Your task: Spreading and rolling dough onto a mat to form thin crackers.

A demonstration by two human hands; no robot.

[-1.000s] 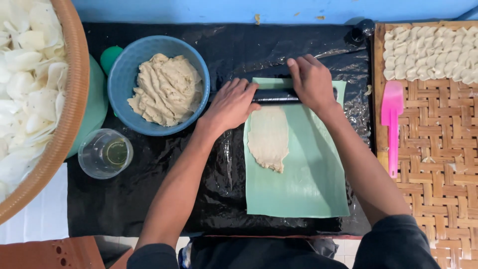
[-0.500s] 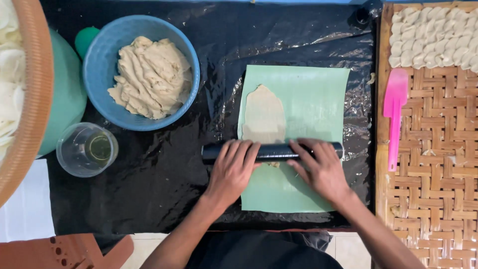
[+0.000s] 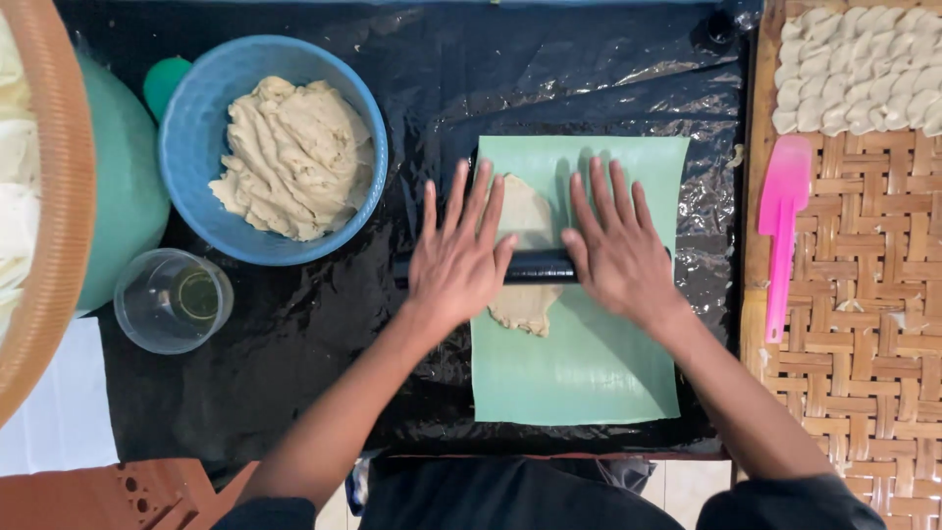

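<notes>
A black rolling pin (image 3: pixel 538 266) lies crosswise over a flattened piece of beige dough (image 3: pixel 526 306) on a pale green sheet (image 3: pixel 589 363). My left hand (image 3: pixel 461 250) presses flat on the pin's left part, fingers spread and pointing away. My right hand (image 3: pixel 616 245) presses flat on its right part the same way. Both palms rest on the pin without curling round it. The dough shows above and below the pin, between the two hands.
A blue bowl (image 3: pixel 196 177) of beige dough stands at the left, a clear cup (image 3: pixel 173 299) with a little oil in front of it. A woven bamboo tray (image 3: pixel 863 344) on the right carries a pink spatula (image 3: pixel 781 231) and several flat dough pieces (image 3: pixel 863 69). Black plastic (image 3: pixel 314 353) covers the table.
Both hands rolled the pin from the far end of the sheet down to the near end, then back up to the middle. The dough has spread longer.
</notes>
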